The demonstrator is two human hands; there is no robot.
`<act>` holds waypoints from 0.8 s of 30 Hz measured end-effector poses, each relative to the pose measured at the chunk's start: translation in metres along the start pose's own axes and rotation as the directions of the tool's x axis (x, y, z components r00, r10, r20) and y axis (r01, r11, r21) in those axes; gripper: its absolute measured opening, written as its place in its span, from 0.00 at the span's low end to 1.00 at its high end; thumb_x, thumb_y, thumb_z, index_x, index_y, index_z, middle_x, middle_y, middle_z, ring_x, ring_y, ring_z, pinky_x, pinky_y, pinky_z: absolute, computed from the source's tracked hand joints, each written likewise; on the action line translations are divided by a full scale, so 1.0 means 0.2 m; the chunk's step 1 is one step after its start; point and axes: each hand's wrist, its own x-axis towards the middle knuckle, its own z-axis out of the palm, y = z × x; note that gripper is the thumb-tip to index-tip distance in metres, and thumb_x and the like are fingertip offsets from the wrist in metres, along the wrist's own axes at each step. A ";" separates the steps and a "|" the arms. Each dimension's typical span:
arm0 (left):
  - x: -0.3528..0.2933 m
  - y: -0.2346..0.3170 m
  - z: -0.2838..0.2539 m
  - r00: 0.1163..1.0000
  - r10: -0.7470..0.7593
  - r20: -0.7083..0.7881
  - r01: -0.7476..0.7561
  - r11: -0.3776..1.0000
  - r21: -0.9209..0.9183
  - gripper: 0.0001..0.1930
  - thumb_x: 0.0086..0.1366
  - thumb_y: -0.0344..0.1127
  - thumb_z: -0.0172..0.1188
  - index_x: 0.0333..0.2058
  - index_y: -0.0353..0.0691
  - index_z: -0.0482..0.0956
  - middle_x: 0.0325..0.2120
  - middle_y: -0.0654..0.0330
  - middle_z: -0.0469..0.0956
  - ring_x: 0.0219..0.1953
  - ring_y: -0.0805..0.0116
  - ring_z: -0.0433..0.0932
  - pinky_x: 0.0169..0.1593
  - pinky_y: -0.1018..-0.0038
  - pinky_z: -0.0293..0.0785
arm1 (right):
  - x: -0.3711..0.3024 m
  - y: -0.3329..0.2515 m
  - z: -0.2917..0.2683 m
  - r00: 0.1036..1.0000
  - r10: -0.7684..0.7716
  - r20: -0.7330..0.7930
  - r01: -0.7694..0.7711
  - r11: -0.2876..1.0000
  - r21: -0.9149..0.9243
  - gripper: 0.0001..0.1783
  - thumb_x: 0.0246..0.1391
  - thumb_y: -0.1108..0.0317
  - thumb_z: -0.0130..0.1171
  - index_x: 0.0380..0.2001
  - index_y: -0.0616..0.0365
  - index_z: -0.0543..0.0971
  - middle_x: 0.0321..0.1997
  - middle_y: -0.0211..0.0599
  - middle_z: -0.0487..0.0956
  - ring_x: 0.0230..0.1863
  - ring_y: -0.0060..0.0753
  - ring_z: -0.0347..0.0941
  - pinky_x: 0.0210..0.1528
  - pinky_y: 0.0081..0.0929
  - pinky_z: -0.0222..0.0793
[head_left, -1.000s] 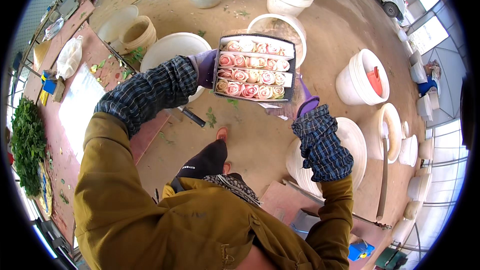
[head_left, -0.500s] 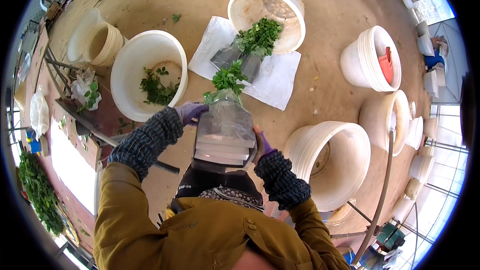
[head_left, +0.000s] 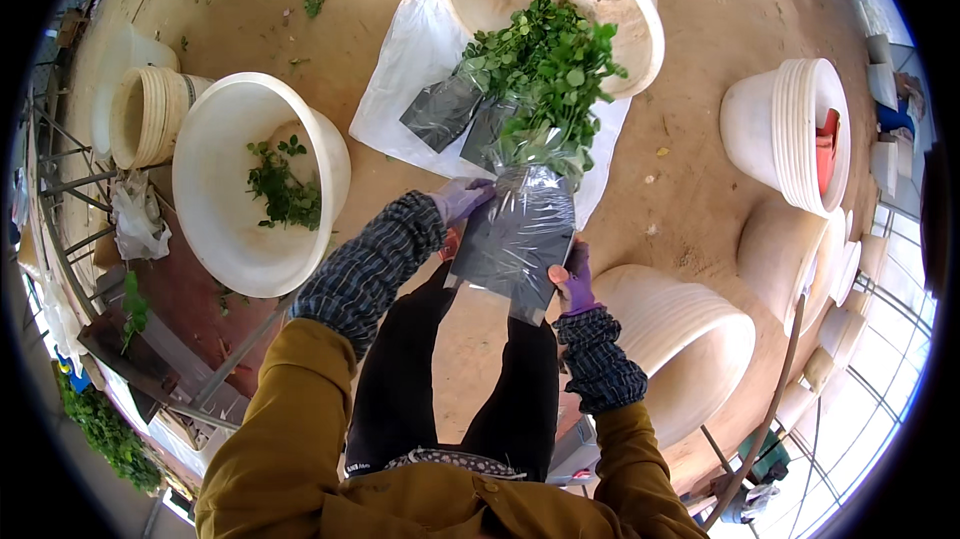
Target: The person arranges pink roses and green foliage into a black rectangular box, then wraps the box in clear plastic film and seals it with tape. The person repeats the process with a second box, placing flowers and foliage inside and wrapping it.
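A bunch of leafy green stems wrapped in a dark sleeve with shiny clear film (head_left: pixel 515 234) is between my hands, its leaves pointing away from me. My left hand (head_left: pixel 463 197), in a purple glove, grips the sleeve's upper left side. At the lower right edge my right hand (head_left: pixel 573 281) holds on, also in purple, with bare fingertips showing. Just beyond, another dark-wrapped bunch (head_left: pixel 442 111) lies on a white sheet (head_left: pixel 392 79), with a second dark sleeve (head_left: pixel 484 139) beside it. The leaves of the held bunch overlap theirs, so I cannot tell whether they touch.
A tipped white tub (head_left: pixel 648 9) lies open behind the sheet. Left stands a white tub (head_left: pixel 195 194) with loose leaves inside. Stacked tubs (head_left: pixel 690 339) sit close to my right arm, others (head_left: pixel 765 124) farther right. A metal rail (head_left: pixel 240 354) runs near my left elbow.
Both hands have moved forward with the wrapped bunch, bringing it toward the sheet and slightly right. The sleeve's pale lower side no longer shows; its dark face does. My view has shifted.
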 end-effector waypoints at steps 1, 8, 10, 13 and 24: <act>0.15 -0.04 0.03 1.000 0.020 -0.011 -0.020 0.999 -0.030 0.21 0.68 0.38 0.51 0.55 0.33 0.69 0.48 0.59 0.74 0.47 0.74 0.72 0.53 0.79 0.66 | 0.10 0.03 -0.07 0.997 -0.073 -0.002 0.073 0.995 -0.068 0.58 0.31 0.47 0.76 0.61 0.60 0.53 0.57 0.40 0.63 0.58 0.34 0.62 0.58 0.33 0.61; 1.05 -0.35 0.20 0.984 0.172 -0.055 -0.180 0.952 -0.246 0.20 0.67 0.33 0.51 0.55 0.31 0.67 0.49 0.59 0.73 0.49 0.74 0.70 0.56 0.81 0.64 | 0.67 0.33 -0.66 0.999 -0.034 -0.001 0.033 0.968 -0.248 0.63 0.32 0.50 0.77 0.65 0.56 0.48 0.61 0.39 0.61 0.61 0.35 0.60 0.59 0.33 0.61; 1.34 -0.50 0.22 0.980 0.188 -0.070 -0.200 0.900 -0.386 0.19 0.66 0.30 0.51 0.55 0.30 0.68 0.48 0.59 0.73 0.49 0.74 0.70 0.55 0.81 0.64 | 0.81 0.48 -0.81 0.999 -0.040 0.027 0.044 0.978 -0.202 0.62 0.34 0.54 0.76 0.66 0.56 0.47 0.61 0.39 0.61 0.60 0.34 0.61 0.58 0.32 0.62; 1.68 -0.73 0.25 0.967 0.189 -0.170 -0.237 0.911 -0.336 0.18 0.65 0.25 0.50 0.54 0.30 0.69 0.45 0.61 0.74 0.46 0.75 0.71 0.54 0.82 0.64 | 1.00 0.75 -1.08 0.998 -0.052 0.028 0.058 0.945 -0.322 0.56 0.39 0.65 0.73 0.66 0.57 0.47 0.60 0.38 0.63 0.59 0.35 0.63 0.57 0.31 0.63; 1.01 -0.64 0.51 0.627 0.569 -0.532 -0.456 0.822 0.342 0.22 0.61 0.25 0.50 0.55 0.33 0.66 0.52 0.46 0.70 0.56 0.55 0.69 0.58 0.71 0.64 | 1.12 0.91 -0.88 0.970 -0.244 -0.015 0.170 0.716 -0.677 0.33 0.45 0.83 0.53 0.58 0.59 0.63 0.53 0.39 0.70 0.52 0.30 0.67 0.50 0.21 0.66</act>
